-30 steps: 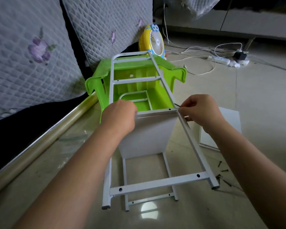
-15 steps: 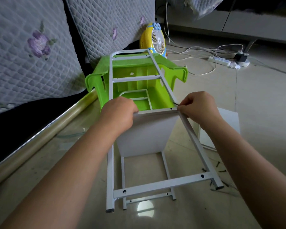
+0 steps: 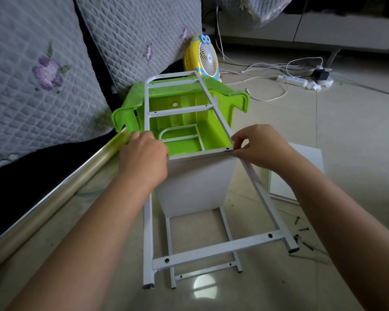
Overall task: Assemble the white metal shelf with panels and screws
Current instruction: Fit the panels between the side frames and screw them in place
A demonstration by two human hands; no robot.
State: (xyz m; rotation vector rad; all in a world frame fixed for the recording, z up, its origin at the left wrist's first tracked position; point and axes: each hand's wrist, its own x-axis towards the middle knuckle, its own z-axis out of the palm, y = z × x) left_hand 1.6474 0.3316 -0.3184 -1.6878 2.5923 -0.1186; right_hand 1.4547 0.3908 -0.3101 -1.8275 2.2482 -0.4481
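Head view, looking down at a tiled floor (image 3: 357, 135). White metal shelf frame (image 3: 213, 246) tilted across the middle, far end propped on a green plastic stool (image 3: 213, 131) tipped on its side, near feet down on the tiles. White panel (image 3: 195, 185) hanging upright between the two side rails, its top edge against a crossbar. Left hand (image 3: 144, 158) curled over the panel's left top corner and the left rail, gripping there (fingertips hidden behind the knuckles). Right hand (image 3: 263, 147) at the right corner, thumb and forefinger pinched narrowly beside a dark screw (image 3: 227, 149) seated in the crossbar hole; cannot tell whether anything is actually held in the pinch.

Around: a second white panel (image 3: 301, 173) flat on the floor just right of the frame, partly hidden by the right forearm. Loose dark screws (image 3: 301, 228) scattered on the tiles near the frame's near-right foot. Yellow cartoon desk fan (image 3: 202, 57) standing behind the stool, the frame's curved far end crossing in front of it. White power strip (image 3: 292, 80) with tangled cables further back on the right. Shiny metal rail (image 3: 54, 187) running diagonally along the left, edging a dark surface. Grey quilted cushions with purple embroidered flowers (image 3: 45, 75) leaning above that. Pale low cabinet along the back wall (top of view). Round light reflection on the tiles between the frame's near feet.
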